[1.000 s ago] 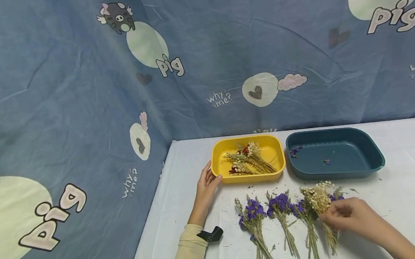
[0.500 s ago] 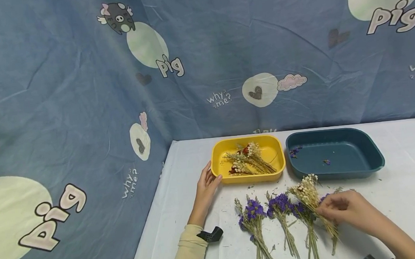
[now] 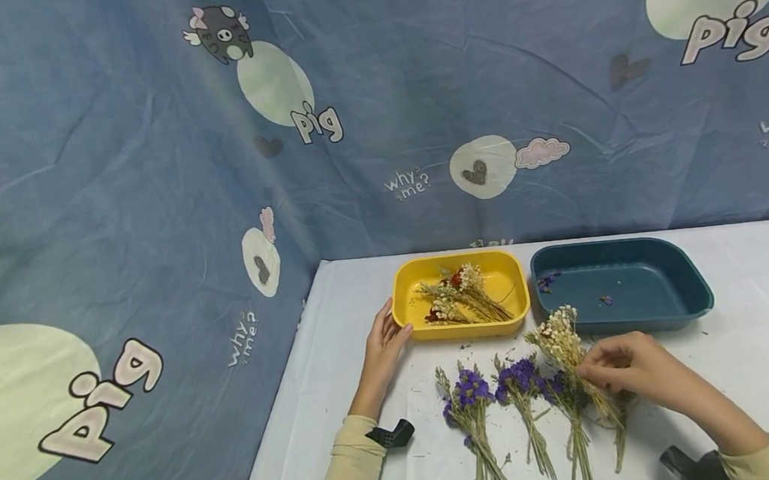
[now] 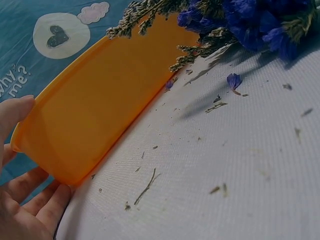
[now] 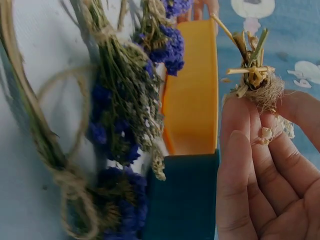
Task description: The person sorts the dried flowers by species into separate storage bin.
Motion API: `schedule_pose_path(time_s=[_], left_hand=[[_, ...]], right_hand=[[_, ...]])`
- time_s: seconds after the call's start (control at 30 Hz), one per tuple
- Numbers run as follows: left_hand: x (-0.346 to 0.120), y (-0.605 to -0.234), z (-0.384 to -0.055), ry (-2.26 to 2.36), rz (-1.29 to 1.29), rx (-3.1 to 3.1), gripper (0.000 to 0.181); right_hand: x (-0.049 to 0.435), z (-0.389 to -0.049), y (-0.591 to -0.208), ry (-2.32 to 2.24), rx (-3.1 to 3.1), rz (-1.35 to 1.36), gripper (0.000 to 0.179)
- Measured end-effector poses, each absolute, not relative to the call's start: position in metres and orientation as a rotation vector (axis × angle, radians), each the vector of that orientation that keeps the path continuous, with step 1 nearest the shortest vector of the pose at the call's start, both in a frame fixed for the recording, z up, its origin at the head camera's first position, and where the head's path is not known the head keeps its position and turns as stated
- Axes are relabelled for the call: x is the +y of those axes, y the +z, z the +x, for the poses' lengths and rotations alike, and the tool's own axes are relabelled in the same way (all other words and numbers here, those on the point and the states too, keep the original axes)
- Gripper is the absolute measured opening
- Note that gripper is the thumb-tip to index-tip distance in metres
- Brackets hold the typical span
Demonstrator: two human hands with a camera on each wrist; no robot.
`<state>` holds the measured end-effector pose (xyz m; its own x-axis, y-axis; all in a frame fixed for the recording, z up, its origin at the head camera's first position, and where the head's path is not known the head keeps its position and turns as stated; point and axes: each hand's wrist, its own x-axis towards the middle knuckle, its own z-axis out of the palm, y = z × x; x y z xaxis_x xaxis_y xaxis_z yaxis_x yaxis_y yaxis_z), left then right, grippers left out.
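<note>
A small bunch of cream dried flowers (image 3: 558,335) hangs over the row of purple bunches, pinched at its stems by my right hand (image 3: 628,371). Its stem ends and frayed tie (image 5: 257,82) poke up between thumb and fingers in the right wrist view. My left hand (image 3: 379,349) grips the front left corner of the yellow tray (image 3: 473,330), thumb and fingers on its rim and wall (image 4: 95,115). Inside that tray lie cream and red dried flower bunches (image 3: 466,294). Purple dried flower bunches (image 3: 471,391) lie on the white cloth below the trays.
A dark teal tray (image 3: 624,323) with a few loose purple petals (image 3: 605,300) stands right of the yellow one. Stem bits and petals are scattered over the white cloth (image 4: 240,150). A blue printed curtain (image 3: 375,120) rises behind the table.
My right hand has moved left and away from me with the cream dried flower bunch, uncovering the rightmost bunch's stems. My left hand stays on the yellow tray.
</note>
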<state>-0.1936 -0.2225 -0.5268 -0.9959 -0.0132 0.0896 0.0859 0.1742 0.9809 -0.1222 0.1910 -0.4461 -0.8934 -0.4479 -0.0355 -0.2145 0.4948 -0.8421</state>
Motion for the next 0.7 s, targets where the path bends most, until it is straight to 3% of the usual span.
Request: schedule_pose_path(time_s=[0.7], left_hand=[[-0.222, -0.525, -0.192, -1.96, -0.073, -2.351, 0.071]], right_hand=[[0.17, -0.174, -0.426, -1.292, 2.545, -0.701, 0.02]])
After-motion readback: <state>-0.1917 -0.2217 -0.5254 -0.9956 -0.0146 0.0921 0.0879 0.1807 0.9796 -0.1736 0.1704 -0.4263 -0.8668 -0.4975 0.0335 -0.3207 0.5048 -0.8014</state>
